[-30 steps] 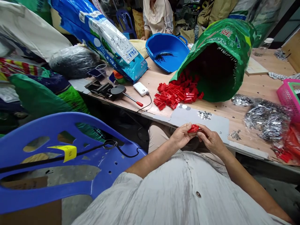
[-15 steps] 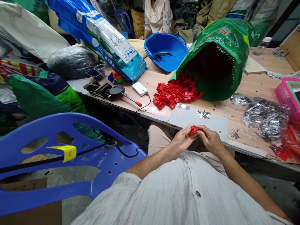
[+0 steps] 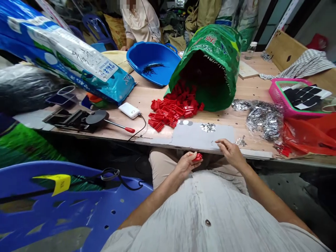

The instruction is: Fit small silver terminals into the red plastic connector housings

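Note:
My left hand (image 3: 186, 164) is closed on a small red plastic part (image 3: 197, 157), held over my lap just below the table edge. To its right, my right hand (image 3: 231, 152) is apart from that part, at the front edge of the grey sheet (image 3: 183, 134). Its thumb and forefinger are drawn together; whatever may be between them is too small to make out. Small shiny metal pieces (image 3: 208, 127) lie on the sheet, and another little group of metal pieces (image 3: 241, 141) is beyond my right hand. A heap of similar red parts (image 3: 168, 112) spills from a green sack (image 3: 210, 42).
A hand press (image 3: 78, 120) with a red-tipped lever and a white power bank (image 3: 129, 110) stand at left. Behind are a blue basin (image 3: 154, 57) and a seated person (image 3: 140, 22). A bag of metal pieces (image 3: 265, 120) and pink basket (image 3: 278, 96) are right; a blue chair (image 3: 105, 206) is beside me.
My right hand has let go of the red part and moved right, up to the table edge. My left hand keeps the part. The view has swung to the right.

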Demonstrator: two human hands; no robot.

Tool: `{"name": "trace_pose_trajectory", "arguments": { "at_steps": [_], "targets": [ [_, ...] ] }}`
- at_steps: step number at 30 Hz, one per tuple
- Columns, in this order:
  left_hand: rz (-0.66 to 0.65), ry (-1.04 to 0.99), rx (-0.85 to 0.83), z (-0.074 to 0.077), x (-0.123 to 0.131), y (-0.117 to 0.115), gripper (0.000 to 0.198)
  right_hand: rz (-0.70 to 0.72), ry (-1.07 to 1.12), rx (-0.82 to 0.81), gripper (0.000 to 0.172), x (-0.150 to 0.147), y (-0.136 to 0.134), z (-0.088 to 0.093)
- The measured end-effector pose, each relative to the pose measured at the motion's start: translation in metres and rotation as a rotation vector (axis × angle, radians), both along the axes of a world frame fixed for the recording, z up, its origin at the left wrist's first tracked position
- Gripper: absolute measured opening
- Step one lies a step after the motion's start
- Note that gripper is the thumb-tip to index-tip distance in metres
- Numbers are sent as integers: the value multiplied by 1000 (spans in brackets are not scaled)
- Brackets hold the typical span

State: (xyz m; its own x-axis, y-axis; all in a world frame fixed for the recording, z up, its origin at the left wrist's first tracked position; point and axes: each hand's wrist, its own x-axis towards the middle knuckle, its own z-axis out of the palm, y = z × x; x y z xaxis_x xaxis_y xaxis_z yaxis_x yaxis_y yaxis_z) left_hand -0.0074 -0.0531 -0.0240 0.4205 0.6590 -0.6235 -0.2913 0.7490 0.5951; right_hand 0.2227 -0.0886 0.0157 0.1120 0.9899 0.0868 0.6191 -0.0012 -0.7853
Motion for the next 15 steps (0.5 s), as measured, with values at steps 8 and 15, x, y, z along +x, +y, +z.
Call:
{"name": "trace_pose_trajectory", "arguments": {
  "at_steps": [8, 15],
  "targets": [
    [-31, 368, 226, -37, -10, 15, 54, -434, -400, 64, 27, 113, -3, -24],
    [-370, 335, 381, -12, -19, 25, 38, -336, -540, 79, 28, 132, 7, -32]
  ]
}}
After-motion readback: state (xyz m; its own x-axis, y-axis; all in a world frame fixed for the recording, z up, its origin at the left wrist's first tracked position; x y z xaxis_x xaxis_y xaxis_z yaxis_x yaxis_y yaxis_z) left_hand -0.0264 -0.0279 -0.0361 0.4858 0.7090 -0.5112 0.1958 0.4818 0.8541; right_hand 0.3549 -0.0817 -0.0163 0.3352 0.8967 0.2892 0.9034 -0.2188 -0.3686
